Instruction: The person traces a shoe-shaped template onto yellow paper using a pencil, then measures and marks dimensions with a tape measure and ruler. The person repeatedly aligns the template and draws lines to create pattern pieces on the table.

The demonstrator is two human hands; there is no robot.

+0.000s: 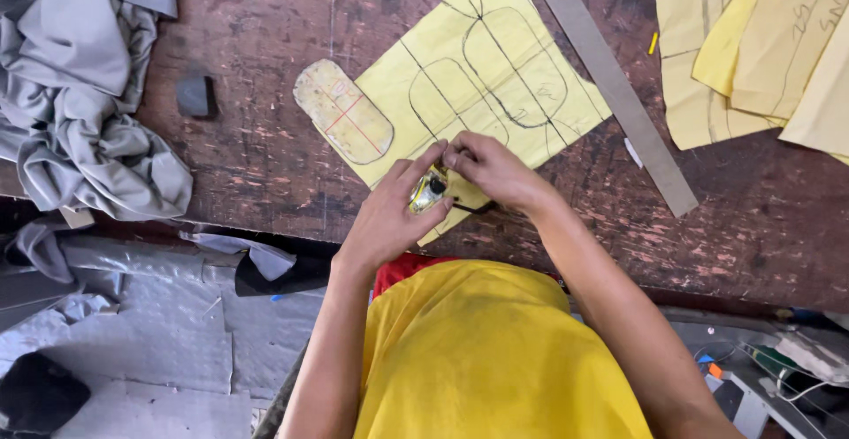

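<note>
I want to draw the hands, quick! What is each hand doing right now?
Left hand: closed around a small shiny yellow thing.
Right hand: fingers pinched on the top of the same thing.

Soft, even daylight falls from above, bright on the yellow paper pattern [482,76] and the dark wooden desk [265,147]. Shadows are faint and short. No glare. Focus is sharp centrally; the edges bend slightly, and the floor below looks softer.
</note>
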